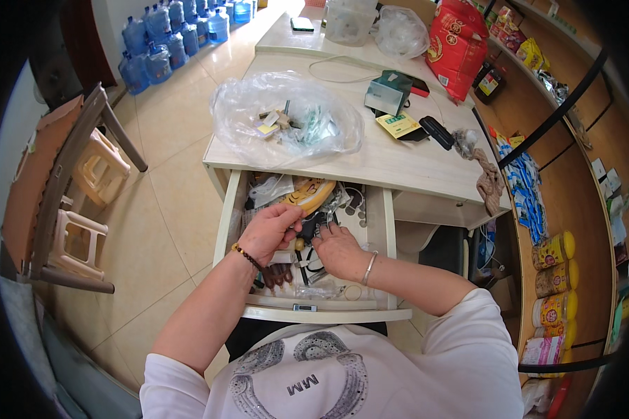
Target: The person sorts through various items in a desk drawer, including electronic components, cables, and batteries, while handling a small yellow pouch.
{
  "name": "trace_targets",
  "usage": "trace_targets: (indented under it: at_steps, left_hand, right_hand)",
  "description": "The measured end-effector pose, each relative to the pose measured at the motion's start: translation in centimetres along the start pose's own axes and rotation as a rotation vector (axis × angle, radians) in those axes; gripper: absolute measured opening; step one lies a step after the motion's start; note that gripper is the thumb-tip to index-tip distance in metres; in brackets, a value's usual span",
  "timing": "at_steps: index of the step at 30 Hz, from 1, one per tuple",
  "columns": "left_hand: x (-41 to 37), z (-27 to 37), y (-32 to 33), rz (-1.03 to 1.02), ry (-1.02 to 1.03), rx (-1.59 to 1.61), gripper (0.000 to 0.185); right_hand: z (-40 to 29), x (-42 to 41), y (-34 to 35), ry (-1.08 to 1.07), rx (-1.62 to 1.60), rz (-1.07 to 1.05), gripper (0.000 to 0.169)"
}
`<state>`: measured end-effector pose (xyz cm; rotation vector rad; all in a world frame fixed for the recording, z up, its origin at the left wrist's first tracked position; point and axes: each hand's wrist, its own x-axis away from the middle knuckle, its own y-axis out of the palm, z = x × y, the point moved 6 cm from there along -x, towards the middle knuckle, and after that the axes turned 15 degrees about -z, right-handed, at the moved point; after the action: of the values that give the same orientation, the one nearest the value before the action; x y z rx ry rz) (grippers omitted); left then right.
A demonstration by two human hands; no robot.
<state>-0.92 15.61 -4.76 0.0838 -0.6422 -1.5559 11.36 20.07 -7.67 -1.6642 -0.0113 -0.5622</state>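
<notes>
An open desk drawer [382, 241] full of small items is pulled out before me. Inside it, my left hand [272, 230] pinches the near edge of a yellow pouch [312, 195] with a printed cartoon face. My right hand [339, 249] reaches in palm down, its fingertips among dark and shiny small things; whether they grip anything is hidden. Between the hands lie a black cable [312, 260] and a dark stick with a round tan knob [300, 244]. Brown plastic ampoules [278, 275] rest near the drawer's front, and several coins [351, 207] lie toward its far right.
On the desk [419, 173] are a clear plastic bag [230, 115] with small items, a green box [388, 93], a black case [436, 132], a cloth [487, 180] and a red sack [457, 50]. Shelves with jars [553, 309] stand right; plastic stools [81, 243] stand left.
</notes>
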Motion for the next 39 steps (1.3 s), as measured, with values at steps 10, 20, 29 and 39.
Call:
trace_targets:
  at_steps: [10,20,29,39]
  left_hand:
    - [-0.1,0.2,0.0,-0.015,0.017,-0.016,0.013]
    - [-0.1,-0.2,0.3,-0.032,-0.009,-0.006,0.014]
    - [-0.2,-0.3,-0.3,-0.009,0.022,-0.012,0.014]
    - [-0.2,0.0,-0.7,0.002,0.032,-0.041,0.014]
  right_hand:
    - [9.1,-3.8,0.2,0.432,0.061,-0.167,0.043]
    - [2.3,0.4,1.0,0.130,-0.221,-0.212,0.043]
    - [3.0,2.4,-0.3,0.091,-0.045,-0.128,0.023]
    - [9.9,-2.5,-1.4,0.338,0.073,-0.172,0.032]
